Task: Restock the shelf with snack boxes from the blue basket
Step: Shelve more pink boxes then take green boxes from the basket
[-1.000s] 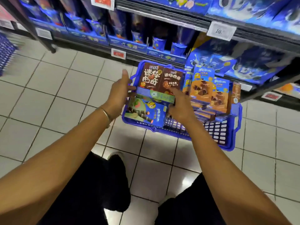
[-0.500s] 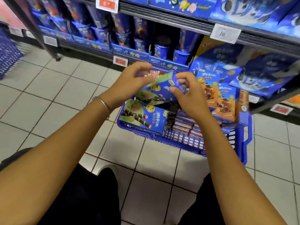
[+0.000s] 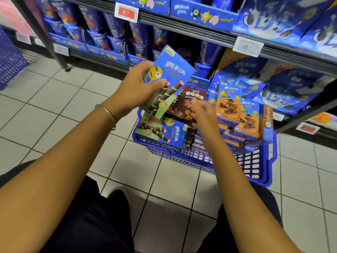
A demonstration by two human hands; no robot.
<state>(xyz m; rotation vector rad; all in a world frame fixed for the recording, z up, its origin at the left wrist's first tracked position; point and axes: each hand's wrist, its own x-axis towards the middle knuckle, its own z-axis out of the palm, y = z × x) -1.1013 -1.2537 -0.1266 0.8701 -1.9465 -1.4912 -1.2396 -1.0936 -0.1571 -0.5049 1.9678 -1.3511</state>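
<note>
Along the back, a metal shelf (image 3: 182,28) crammed with glossy blue packs and tubs. Underneath, pale square floor tiles (image 3: 73,99) with dark grout. On the tiles just before the shelf, a blue basket (image 3: 251,167) of latticed plastic, packed with cardboard boxes: two brown boxes (image 3: 189,101), two orange-fronted boxes (image 3: 228,105) upright, one flat blue box (image 3: 162,132) at the left end. Raised above that end and tilted, a matching snack box (image 3: 171,70), clasped by the left hand (image 3: 135,90), thumb across its face. Over the brown boxes, the right hand (image 3: 204,110), fingers curled and blurred; cannot tell whether gripping anything. On the shelf rails, two price tags, one red tag (image 3: 126,12), one white tag (image 3: 247,46). Round the left wrist, one thin metal bangle (image 3: 107,112).
</note>
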